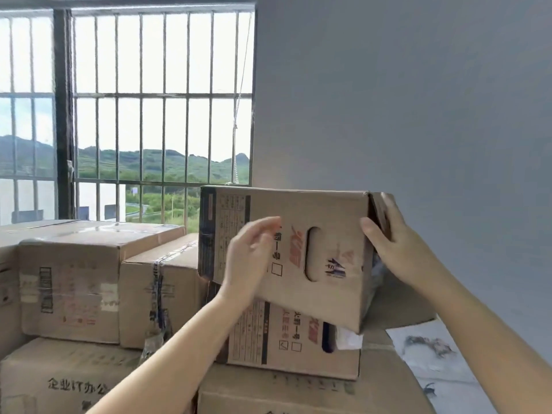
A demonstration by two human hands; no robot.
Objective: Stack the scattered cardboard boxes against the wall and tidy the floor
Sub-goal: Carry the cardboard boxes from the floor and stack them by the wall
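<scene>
Head view: tilted cardboard box (328,234), right hand (397,249) grip round its corner, left hand (251,261) loose alongside.

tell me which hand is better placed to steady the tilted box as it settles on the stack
Right. The right hand already grips the tilted brown cardboard box at its end; the left hand is open in front of it.

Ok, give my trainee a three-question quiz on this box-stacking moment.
1. True or false: the top box sits flat on the stack.
2. Which hand grips the top box's end: A left hand, B right hand?
3. Fill in: behind the boxes on the left is a barred ____.

Key: 1 false, it is tilted; 2 B; 3 window.
</scene>
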